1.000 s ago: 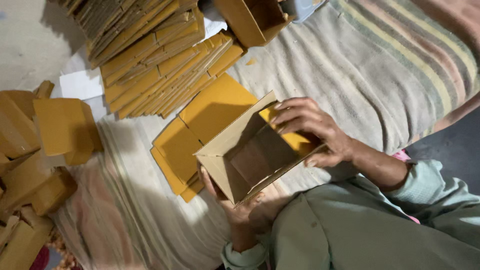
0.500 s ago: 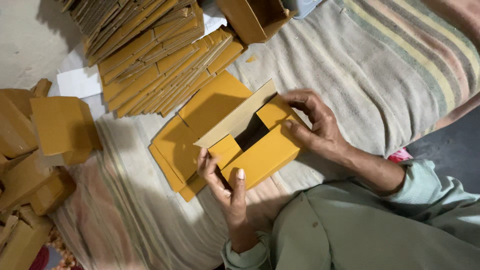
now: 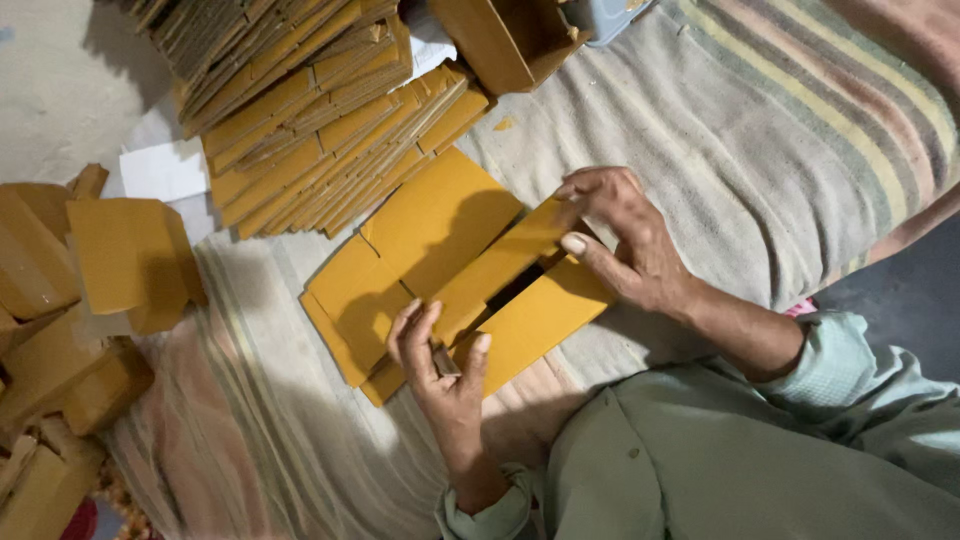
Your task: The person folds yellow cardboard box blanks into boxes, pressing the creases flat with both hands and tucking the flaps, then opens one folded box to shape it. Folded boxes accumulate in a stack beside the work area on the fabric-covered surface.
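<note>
While our left hand (image 3: 440, 355) pinches the near end of the yellow carton (image 3: 510, 300) over the striped cloth (image 3: 700, 120), our right hand (image 3: 625, 240) grips the far flap; we press both flaps square, clear of the flat stack (image 3: 320, 110) beyond.

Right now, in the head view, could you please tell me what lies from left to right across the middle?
Assembled yellow boxes → flat yellow sheets on the cloth → left hand → yellow box being folded → right hand → striped cloth.
</note>
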